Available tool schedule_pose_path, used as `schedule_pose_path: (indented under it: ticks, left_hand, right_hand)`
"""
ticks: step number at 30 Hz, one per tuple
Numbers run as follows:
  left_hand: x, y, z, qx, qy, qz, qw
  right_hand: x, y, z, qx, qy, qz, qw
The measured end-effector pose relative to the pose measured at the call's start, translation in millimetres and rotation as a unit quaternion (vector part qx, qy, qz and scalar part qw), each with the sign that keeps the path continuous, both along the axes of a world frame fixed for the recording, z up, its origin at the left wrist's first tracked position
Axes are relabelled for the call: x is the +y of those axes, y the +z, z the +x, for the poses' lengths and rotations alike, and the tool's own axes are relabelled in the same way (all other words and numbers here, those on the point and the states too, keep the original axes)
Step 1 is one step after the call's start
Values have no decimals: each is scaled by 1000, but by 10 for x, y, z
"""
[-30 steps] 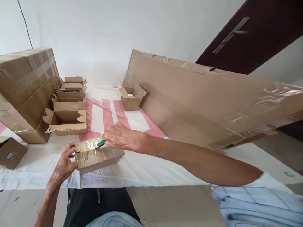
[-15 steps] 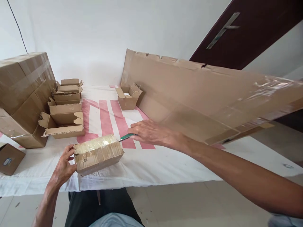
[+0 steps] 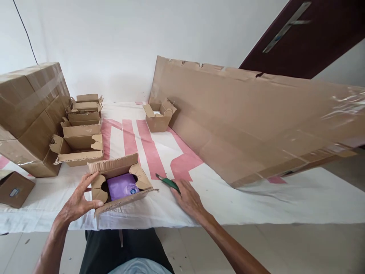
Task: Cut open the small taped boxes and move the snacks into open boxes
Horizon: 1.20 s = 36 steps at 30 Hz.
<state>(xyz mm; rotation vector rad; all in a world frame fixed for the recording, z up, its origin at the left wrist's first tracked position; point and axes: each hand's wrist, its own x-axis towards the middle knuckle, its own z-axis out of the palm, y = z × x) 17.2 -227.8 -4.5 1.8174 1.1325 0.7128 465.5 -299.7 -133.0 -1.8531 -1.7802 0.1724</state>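
A small cardboard box (image 3: 122,205) stands at the table's front edge with its flaps spread. Inside it lies a purple package (image 3: 121,185) with a round clear and blue sticker. My left hand (image 3: 78,199) grips the box's left end, fingers on the far side and thumb on the near flap. To the right of the box, my right hand (image 3: 186,198) rests low at the tabletop, closed on a green utility knife (image 3: 171,184). The knife's blade end points left towards the box, without touching it.
Several open small boxes (image 3: 81,144) line up at the left beside large taped cartons (image 3: 34,114). Another open box (image 3: 158,122) stands at the back, against a big leaning cardboard sheet (image 3: 228,121). A closed-sided box (image 3: 17,190) sits at the far left on the white cloth (image 3: 242,209).
The taped box top has come open, with the flaps folded out and the purple package showing. My right hand has moved down and right with the knife, away from the box.
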Motion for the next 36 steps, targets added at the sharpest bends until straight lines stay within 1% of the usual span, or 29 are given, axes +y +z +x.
schedule_pose_path:
  ticks: [2, 3, 5, 7, 10, 13, 15, 17, 20, 22, 25, 28, 30, 32, 34, 36]
  left_hand:
    - [8, 11, -6, 11, -9, -13, 1000]
    - [14, 15, -4, 17, -14, -18, 1000]
    - [31, 19, 6, 30, -22, -20, 999]
    - [48, 15, 10, 45, -25, -14, 999]
    - [56, 0, -15, 76, -20, 4, 997]
    - [34, -5, -81, 121, -7, 28, 992]
    - [10, 13, -129, 141, -5, 46, 989]
    - [-11, 51, -157, 147, -25, 56, 987]
    - [-25, 133, -135, 157, -53, 46, 985]
    - [-22, 185, -95, 169, -45, 39, 984]
    - [-16, 249, -47, 178, -34, 39, 983]
    - [-30, 316, 8, 185, -31, 43, 981]
    - [-55, 367, 102, 217, -7, 46, 975]
    - [-84, 410, 264, 289, 41, 60, 954]
    - [-109, 432, 473, 384, 84, 86, 916]
    - [-119, 429, 679, 458, 103, 108, 876]
  right_hand:
    - [-1, 0, 2, 7, 1, 5, 1000]
    - [24, 42, -20, 27, 3, 12, 1000]
    - [109, 179, -123, 105, 10, 22, 994]
    - [208, 349, -304, 213, 28, 6, 977]
    - [322, 583, -642, 339, 82, -54, 936]
    - [367, 742, -916, 401, 117, -81, 905]
    - [363, 819, -1019, 415, 127, -88, 897]
    - [338, 896, -1070, 401, 137, -105, 900]
    - [283, 1036, -1123, 331, 134, -143, 923]
    - [258, 1140, -1186, 267, 120, -145, 945]
    - [265, 1286, -1330, 158, 102, -124, 974]
    - [311, 1399, -1481, 58, 79, -136, 986]
    - [336, 1450, -1551, 7, 64, -152, 986]
    - [344, 1472, -1576, -28, 59, -152, 986]
    - [339, 1459, -1546, -35, 66, -125, 989]
    - [332, 1412, -1462, -20, 70, -77, 994]
